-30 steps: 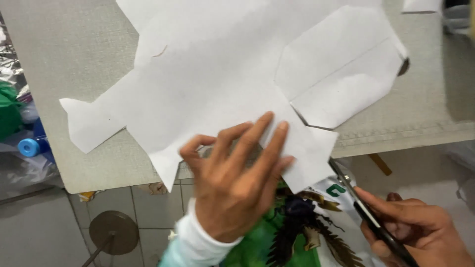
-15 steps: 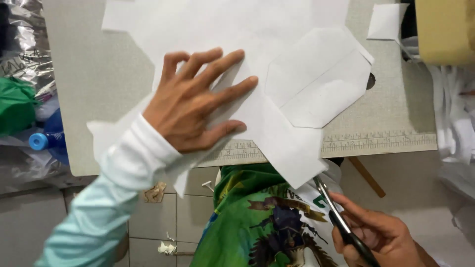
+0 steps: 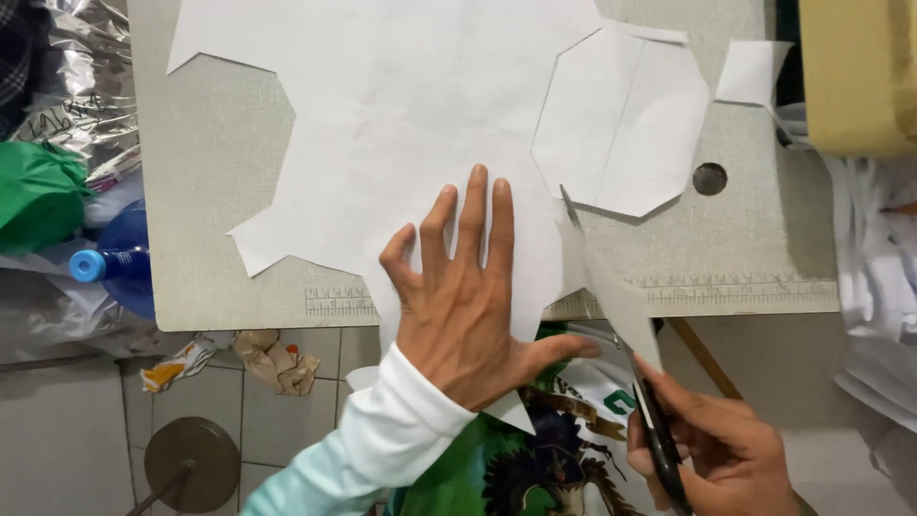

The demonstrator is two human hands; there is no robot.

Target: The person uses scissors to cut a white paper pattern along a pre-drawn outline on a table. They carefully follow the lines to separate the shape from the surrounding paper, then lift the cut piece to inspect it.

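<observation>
- White paper (image 3: 411,124), cut into angular flaps, is lying across the tabletop (image 3: 220,191).
- Left hand (image 3: 463,296) is pressing it, fingers spread.
- Right hand (image 3: 712,449), at 5 o'clock, is gripping scissors (image 3: 621,344); the handles are hidden.

A grey fabric-covered table (image 3: 220,191) with a printed ruler strip along its near edge fills the frame, a round hole (image 3: 710,179) at 2 o'clock. At 9 o'clock lie a blue plastic bottle (image 3: 119,263) and a green bag (image 3: 38,196). Crumpled paper scraps (image 3: 277,358) and a round metal disc (image 3: 189,463) sit at 7 o'clock on the tiled floor (image 3: 57,430). A yellow foam block (image 3: 855,72) stands at 1 o'clock.
</observation>
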